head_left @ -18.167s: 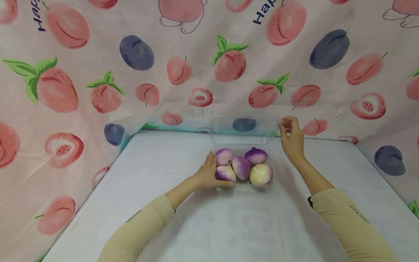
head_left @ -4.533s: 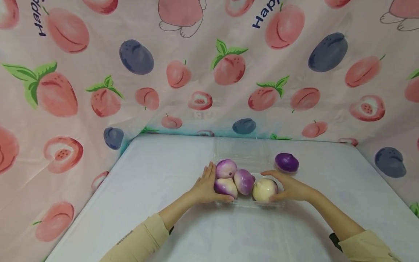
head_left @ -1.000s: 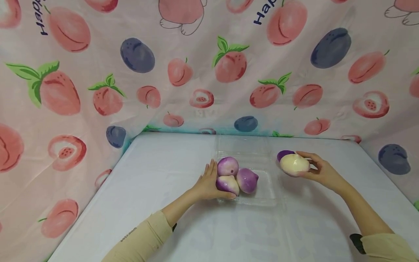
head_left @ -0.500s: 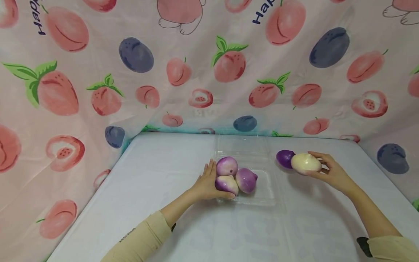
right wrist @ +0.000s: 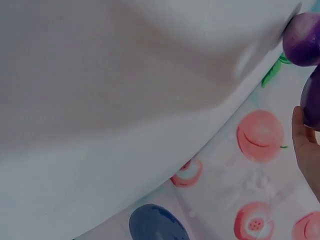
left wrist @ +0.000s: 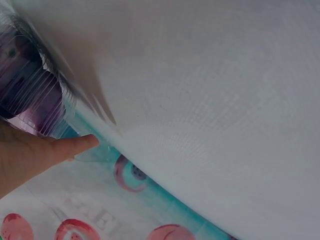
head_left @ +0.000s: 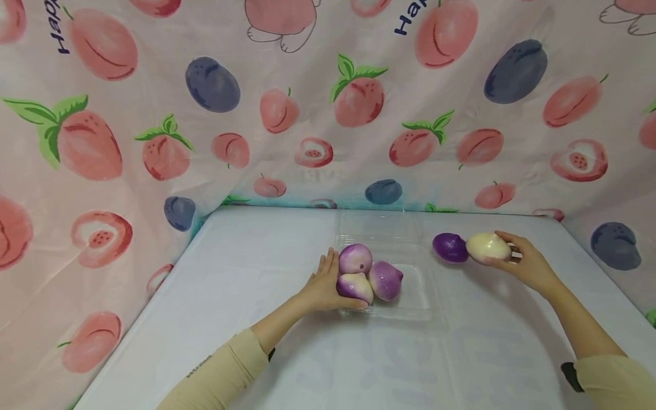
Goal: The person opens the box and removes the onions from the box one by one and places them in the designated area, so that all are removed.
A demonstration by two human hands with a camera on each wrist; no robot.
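My left hand (head_left: 323, 287) rests against the left side of a clear plastic box (head_left: 417, 310), its fingers straight along the wall and its thumb stretched along the front edge. Inside the box sit three purple-and-white onions: one at the back (head_left: 355, 259), one in front (head_left: 356, 287), half behind the hand, and one to their right (head_left: 386, 282). On the right, my right hand (head_left: 528, 262) holds a pale onion (head_left: 487, 247) between thumb and fingers, low over the table beside a dark purple onion (head_left: 450, 248). The right wrist view shows fingertips on the held onion (right wrist: 312, 102).
The box's clear lid (head_left: 379, 228) lies folded open behind it, toward the back edge. A white cloth (head_left: 287, 364) covers the table. A fruit-printed curtain (head_left: 318, 125) hangs behind and at both sides.
Earlier all five onions were in the box; the dark purple one now lies on the table. My right hand has carried the pale onion out rightward, beside it. The lid has dropped back. My left hand stays put.
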